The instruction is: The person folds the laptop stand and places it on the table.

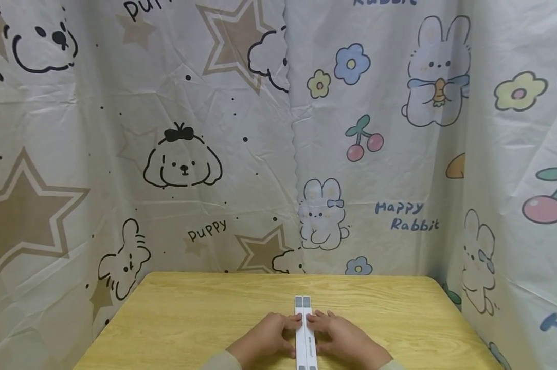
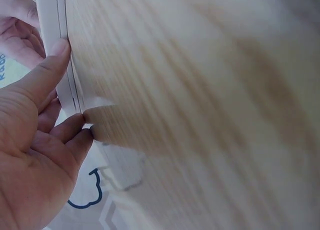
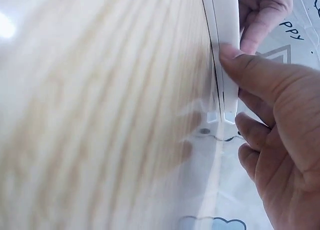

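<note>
A folded laptop stand (image 1: 301,341), two slim white bars side by side with grey pads at the ends, lies lengthwise on the table, pointing away from me. My left hand (image 1: 268,334) grips its left side, thumb nearer me and fingertips farther along. From the right, my right hand (image 1: 345,339) holds the opposite side in the same way. In the left wrist view, the left thumb presses the side of the white bar (image 2: 52,20). The right wrist view has the right thumb on the bar's side (image 3: 227,20), with a thin seam running along it.
The wood-grain table (image 1: 204,308) has rounded far corners. Behind it and along both sides hangs a pale curtain (image 1: 241,205) printed with puppies, rabbits, stars and flowers.
</note>
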Demonstrator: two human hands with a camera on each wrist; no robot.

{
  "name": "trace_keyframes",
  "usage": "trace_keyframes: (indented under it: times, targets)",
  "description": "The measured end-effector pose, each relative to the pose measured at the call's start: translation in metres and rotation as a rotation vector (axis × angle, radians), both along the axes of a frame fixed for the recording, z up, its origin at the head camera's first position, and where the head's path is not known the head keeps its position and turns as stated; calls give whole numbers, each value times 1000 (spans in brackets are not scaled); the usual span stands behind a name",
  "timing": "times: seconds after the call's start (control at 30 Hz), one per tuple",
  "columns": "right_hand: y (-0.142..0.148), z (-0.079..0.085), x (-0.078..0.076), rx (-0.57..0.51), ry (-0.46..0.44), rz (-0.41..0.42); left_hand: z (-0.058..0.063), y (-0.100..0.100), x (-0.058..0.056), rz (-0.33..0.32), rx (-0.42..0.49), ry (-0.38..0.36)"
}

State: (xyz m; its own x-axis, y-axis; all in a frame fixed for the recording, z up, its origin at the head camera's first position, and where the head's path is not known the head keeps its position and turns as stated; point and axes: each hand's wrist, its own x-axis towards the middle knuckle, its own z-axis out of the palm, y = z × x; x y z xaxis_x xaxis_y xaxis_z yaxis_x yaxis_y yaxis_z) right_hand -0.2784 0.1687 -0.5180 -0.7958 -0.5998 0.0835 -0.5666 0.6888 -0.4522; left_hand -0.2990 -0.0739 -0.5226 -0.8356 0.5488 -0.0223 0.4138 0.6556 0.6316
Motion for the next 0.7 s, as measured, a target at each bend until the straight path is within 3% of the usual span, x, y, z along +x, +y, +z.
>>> trace_keyframes:
  times: [0.23,0.43,0.57,0.7]
  targets:
    - [0,2,2,13,22,18,0,-8,-1,-62,49,-45]
    - [3,11,3,59,135,70,4,-10,-1,-78,119,-44]
    - [11,18,7,123,243,101,7,-5,6,-62,69,1]
    - [23,22,14,176,325,118,13,-6,16,-79,-55,112]
